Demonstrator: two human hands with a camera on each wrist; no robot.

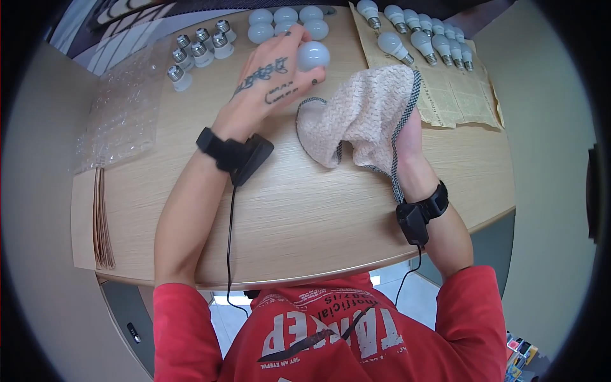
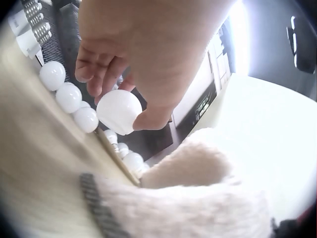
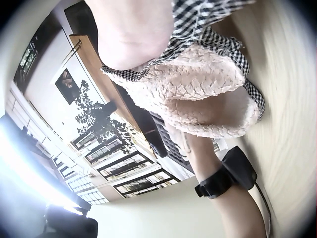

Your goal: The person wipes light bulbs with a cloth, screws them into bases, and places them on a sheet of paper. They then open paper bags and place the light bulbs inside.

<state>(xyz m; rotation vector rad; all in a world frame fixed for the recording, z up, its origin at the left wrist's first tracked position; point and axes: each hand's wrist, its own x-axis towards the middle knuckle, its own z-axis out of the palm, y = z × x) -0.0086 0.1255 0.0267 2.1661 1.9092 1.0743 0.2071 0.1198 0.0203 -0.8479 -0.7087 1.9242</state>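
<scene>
Bulb [image 1: 313, 57]: at 12 o'clock in the head view, pinched between thumb and fingers of the left hand [image 1: 270, 75]. Apply light, even pressure; the smooth globe would likely slip. Keep clear of the bulb cluster [image 1: 286, 16] at 11 o'clock. Cloth [image 1: 366, 111]: at 5 o'clock, draped over the right hand [image 1: 410, 140]; finger state cannot be determined. The left wrist view shows the palm side, which the head view hides.

Just beyond the fingertips of the left hand [image 1: 270, 76], two rows of white globes [image 1: 286, 15] block passage. Left of those fingers, bare tabletop [image 1: 305, 216] separates them from the screw-capped bases [image 1: 202, 55]. Right of the thumb, the bunched cloth [image 1: 356, 118] obstructs – though behind it a bare strip reaches the bulb-laden paper [image 1: 452, 105].
</scene>
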